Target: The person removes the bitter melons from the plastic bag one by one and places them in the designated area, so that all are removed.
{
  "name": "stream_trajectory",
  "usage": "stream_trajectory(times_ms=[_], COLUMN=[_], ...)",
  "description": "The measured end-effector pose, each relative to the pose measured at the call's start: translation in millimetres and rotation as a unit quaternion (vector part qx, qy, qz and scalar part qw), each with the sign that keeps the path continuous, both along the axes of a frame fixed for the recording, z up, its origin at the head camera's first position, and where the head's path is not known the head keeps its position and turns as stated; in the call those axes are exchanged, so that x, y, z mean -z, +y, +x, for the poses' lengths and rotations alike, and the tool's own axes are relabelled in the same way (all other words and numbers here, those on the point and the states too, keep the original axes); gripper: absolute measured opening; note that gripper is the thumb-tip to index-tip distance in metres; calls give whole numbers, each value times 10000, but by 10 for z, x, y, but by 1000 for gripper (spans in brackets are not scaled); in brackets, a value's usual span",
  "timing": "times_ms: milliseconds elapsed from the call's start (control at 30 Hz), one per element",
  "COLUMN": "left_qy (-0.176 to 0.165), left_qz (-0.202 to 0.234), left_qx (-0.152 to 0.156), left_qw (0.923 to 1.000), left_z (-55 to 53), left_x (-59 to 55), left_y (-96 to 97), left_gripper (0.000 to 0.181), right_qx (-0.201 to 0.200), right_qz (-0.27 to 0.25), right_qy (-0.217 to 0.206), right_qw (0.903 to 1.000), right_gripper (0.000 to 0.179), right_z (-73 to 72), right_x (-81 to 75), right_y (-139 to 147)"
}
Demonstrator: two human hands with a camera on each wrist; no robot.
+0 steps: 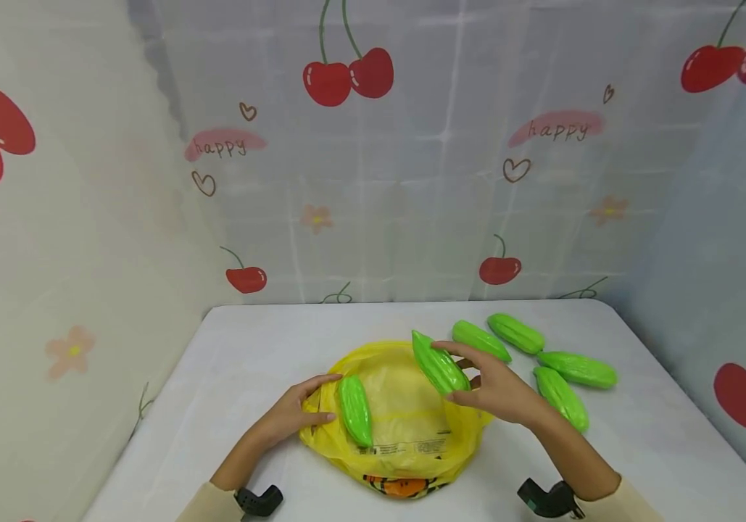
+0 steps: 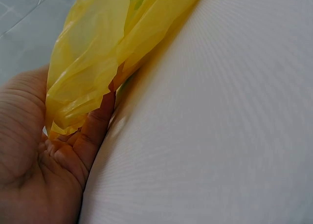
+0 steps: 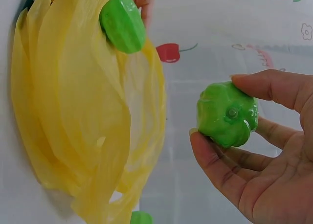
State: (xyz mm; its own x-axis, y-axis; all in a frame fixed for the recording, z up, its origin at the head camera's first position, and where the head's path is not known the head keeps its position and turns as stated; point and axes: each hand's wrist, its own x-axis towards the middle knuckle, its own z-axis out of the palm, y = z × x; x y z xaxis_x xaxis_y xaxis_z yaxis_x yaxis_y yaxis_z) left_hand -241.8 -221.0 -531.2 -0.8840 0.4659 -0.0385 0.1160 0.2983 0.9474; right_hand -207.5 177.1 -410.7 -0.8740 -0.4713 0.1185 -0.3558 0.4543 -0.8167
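Note:
A yellow plastic bag [image 1: 412,417] lies spread with its mouth open on the table. My left hand [image 1: 288,415] holds its left rim; in the left wrist view the bag's edge [image 2: 83,87] runs between thumb and fingers. One glossy green ribbed gourd [image 1: 355,411] rests at the left inside the bag. My right hand [image 1: 499,384] grips another green ribbed gourd [image 1: 439,365] above the bag's right side, its pointed end tilted up and away. In the right wrist view, thumb and fingertips pinch this gourd [image 3: 226,115] around its sides.
Several more green gourds [image 1: 579,369] lie on the white table [image 1: 640,449] to the right and behind the right hand. A curtain [image 1: 405,181] printed with cherries hangs behind the table and along both sides. Black straps with cameras [image 1: 549,499] sit on both wrists.

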Motion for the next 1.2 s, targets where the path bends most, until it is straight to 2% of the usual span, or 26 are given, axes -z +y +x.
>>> stream_trajectory(times_ms=[133,367,533,800,967,1200], left_qy=[39,146,116,-9,-23,10], left_qz=[-96,-85,-94,26,69,47], left_qx=[-120,-76,-68,1,35,24], left_qw=[9999,9998,9999,10000,10000,10000], left_z=[21,-7,-12,-1,8,17], left_x=[16,28,30,15,-7,-15], left_y=[-7,13,10,15,23,23], left_gripper=[69,68,68,70,70,70], right_qx=[93,401,463,898,1028,1325], right_qz=[-9,88,95,75,87,357], right_qy=[88,160,218,137,183,240], right_qw=[9999,9990,9986,9958,9945,9902], right_gripper=[74,74,75,76,78,82], right_z=[52,136,180,259,303,372], right_x=[-2,-31,-4,17,-3,2], right_y=[109,330,472,677,805,972])
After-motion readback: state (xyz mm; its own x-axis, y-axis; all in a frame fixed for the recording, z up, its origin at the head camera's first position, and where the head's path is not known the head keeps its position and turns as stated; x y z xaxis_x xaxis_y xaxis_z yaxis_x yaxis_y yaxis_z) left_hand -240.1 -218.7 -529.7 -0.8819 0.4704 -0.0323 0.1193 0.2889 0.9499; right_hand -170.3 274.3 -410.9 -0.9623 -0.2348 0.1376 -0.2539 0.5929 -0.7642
